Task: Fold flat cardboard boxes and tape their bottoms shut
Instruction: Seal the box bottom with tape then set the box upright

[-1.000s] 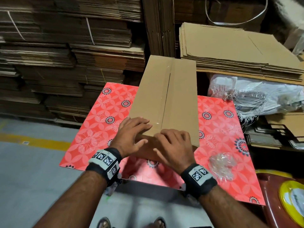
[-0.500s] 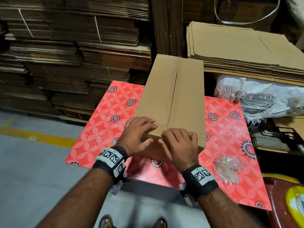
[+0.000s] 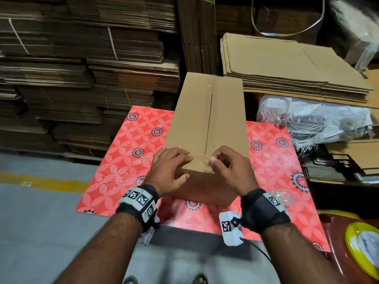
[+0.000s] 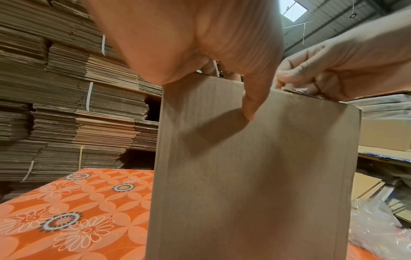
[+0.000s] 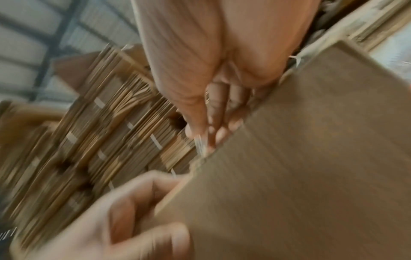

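Observation:
A tall brown cardboard box (image 3: 207,119) stands on the red floral table (image 3: 127,152). Its upward flaps are closed and clear tape (image 3: 209,111) runs along the seam. My left hand (image 3: 178,165) lies flat on the box's near left corner, fingers straight on top and the thumb down the near side (image 4: 251,105). My right hand (image 3: 215,159) has curled fingers and pinches the tape's end at the near edge of the seam. In the blurred right wrist view the fingertips (image 5: 213,133) meet at the box (image 5: 311,158) edge around a shiny strip.
Bundled flat cardboard (image 3: 82,78) is stacked behind and to the left. A pile of flat box blanks (image 3: 287,68) and white sacks (image 3: 317,119) lie to the right. Crumpled clear plastic (image 3: 283,197) sits on the table's right side. A yellow tape roll (image 3: 363,247) rests at the lower right.
My right hand has lifted from lying flat on the box top and curled into a pinch at the near edge of the seam. The left hand keeps pressing the same corner.

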Demonstrator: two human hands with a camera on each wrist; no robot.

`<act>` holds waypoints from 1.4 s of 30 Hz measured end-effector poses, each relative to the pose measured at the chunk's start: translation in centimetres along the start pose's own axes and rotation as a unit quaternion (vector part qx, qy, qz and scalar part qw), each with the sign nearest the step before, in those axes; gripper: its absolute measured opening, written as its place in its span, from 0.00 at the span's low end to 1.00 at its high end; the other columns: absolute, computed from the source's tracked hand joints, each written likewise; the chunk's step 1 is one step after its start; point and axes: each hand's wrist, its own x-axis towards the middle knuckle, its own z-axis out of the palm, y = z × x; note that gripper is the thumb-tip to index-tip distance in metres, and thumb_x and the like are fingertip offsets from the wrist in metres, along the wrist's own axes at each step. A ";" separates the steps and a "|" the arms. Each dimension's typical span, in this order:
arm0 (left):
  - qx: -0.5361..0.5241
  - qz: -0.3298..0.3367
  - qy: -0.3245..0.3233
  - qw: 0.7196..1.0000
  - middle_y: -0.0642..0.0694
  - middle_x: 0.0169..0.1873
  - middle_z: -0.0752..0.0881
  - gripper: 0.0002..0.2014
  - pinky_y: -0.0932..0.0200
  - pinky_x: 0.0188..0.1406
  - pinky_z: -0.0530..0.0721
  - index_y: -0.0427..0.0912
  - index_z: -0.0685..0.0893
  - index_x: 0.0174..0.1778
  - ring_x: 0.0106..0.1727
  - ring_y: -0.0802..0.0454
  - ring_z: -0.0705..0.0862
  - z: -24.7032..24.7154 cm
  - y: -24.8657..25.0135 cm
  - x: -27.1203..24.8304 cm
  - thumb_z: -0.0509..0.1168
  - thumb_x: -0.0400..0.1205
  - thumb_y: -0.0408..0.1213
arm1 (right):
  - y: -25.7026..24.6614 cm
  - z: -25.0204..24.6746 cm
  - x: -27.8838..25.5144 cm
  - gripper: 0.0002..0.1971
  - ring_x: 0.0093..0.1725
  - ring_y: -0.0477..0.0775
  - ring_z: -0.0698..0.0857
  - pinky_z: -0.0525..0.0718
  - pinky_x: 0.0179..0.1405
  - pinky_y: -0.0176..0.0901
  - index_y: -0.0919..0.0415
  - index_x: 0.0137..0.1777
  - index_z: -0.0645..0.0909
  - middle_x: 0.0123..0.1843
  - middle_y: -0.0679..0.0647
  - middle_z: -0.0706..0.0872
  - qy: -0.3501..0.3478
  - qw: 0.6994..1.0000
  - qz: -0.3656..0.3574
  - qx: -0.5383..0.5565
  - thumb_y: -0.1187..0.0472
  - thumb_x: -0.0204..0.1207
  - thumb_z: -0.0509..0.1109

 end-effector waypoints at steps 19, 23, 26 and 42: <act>0.060 -0.037 0.069 0.995 0.52 0.63 0.77 0.20 0.34 0.83 0.53 0.56 0.82 0.62 0.70 0.50 0.76 1.9 5.3 -1.8 0.68 0.75 0.56 | 1.5 -2.0 2.1 0.09 0.32 0.53 0.85 0.83 0.40 0.46 0.59 0.42 0.82 0.38 0.61 0.88 -0.079 0.958 0.143 0.236 0.69 0.84 0.72; 0.114 -0.004 0.005 0.993 0.50 0.68 0.76 0.24 0.20 0.80 0.50 0.65 0.79 0.71 0.74 0.50 0.72 2.2 6.8 -2.8 0.66 0.77 0.57 | 1.7 -2.1 2.2 0.09 0.32 0.52 0.83 0.86 0.36 0.40 0.60 0.42 0.81 0.36 0.58 0.87 -0.070 0.954 0.147 0.252 0.71 0.84 0.69; 0.130 -0.003 -0.012 0.991 0.48 0.71 0.75 0.25 0.18 0.79 0.48 0.65 0.79 0.72 0.76 0.47 0.73 2.3 6.8 -3.4 0.67 0.76 0.55 | 1.8 -1.9 2.2 0.09 0.32 0.50 0.84 0.86 0.36 0.39 0.60 0.42 0.81 0.37 0.59 0.86 -0.066 0.952 0.149 0.258 0.69 0.85 0.69; 0.153 0.012 -0.031 0.988 0.45 0.72 0.74 0.27 0.12 0.75 0.51 0.62 0.76 0.73 0.76 0.46 0.72 2.0 6.6 -3.4 0.65 0.75 0.55 | 1.3 -1.4 1.8 0.03 0.41 0.62 0.87 0.88 0.42 0.59 0.46 0.46 0.78 0.40 0.51 0.89 0.125 0.967 0.143 0.168 0.52 0.81 0.66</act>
